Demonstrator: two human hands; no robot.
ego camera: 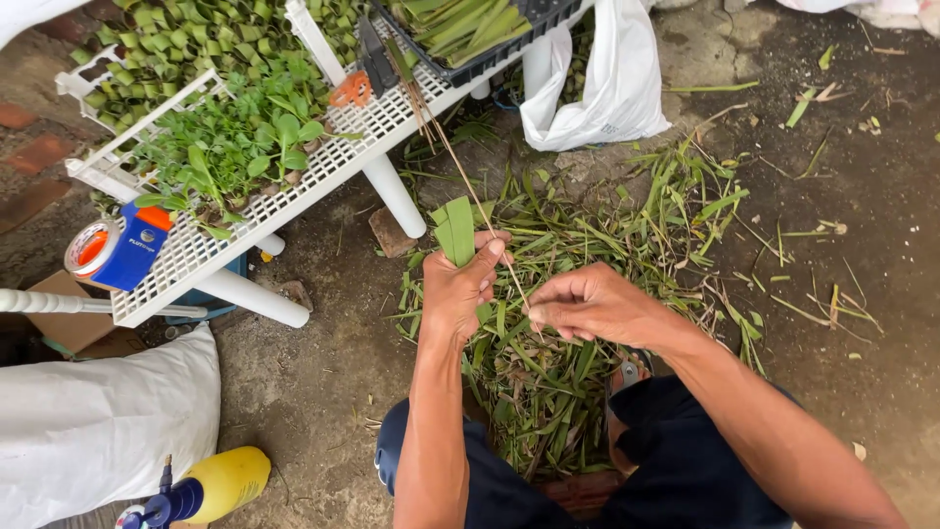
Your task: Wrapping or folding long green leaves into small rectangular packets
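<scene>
1. Between the person's knees, the left hand [458, 289] has its fingers curled tight round a small bundle of flat green leaf strips [455, 230], whose squared ends stand up above the fist.
2. Just beside it, the right hand [587, 306] has its fingertips pressed together, pinching a thin pale brown stick or fibre [460, 162] that runs up and away towards the shelf; the exact grip point is hidden under the knuckles.
3. One bundle, then, is gathered and held upright, and the thin stick lies touching or right next to it. I cannot tell whether it is already wound or pushed through the leaves.
4. Below and around both hands spreads a thick heap of cut green leaf scraps [587, 235] on the bare ground [842, 176], which I judge to be trimmings from work already done.
5. Further out, a black plastic crate of stacked green leaf strips [470, 24] sits on the white perforated plastic shelf [294, 186]; these look like prepared pieces, either finished or waiting.
6. On that shelf also stand small leafy green seedlings [235, 137], rows of little folded leaf cups [157, 59], orange-handled scissors [351, 90] and a roll of tape in a blue and orange dispenser [117, 250].
7. At the edges lie a white plastic bag [607, 88], a white sack [98, 421] and a yellow spray bottle [215, 485].
8. Judging by the full heap and the many cups, much is done; the bundle in hand is unfinished.
</scene>
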